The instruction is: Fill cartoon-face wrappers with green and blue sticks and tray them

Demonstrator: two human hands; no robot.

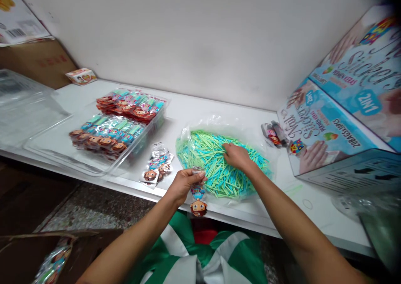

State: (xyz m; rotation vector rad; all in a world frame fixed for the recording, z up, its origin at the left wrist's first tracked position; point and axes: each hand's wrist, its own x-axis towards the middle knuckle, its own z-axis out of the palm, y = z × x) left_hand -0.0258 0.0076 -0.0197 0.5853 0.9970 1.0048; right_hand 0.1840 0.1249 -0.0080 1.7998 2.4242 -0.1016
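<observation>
While stacked packets (108, 135) fill the left tray (94, 167), our left hand (183, 183) pinches one packet (198, 201); our right hand (236, 155) closes on sticks (216, 175) from a big pile.

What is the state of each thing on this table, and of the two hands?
left hand: pinching a cartoon-head packet, which hangs down from the fingers.
right hand: fingers down in the green and blue sticks, grip unclear.
green and blue sticks: loose heap on an open plastic bag.
clear tray: open, holds two stacks of filled packets.
sticker box: print upside down.
</observation>
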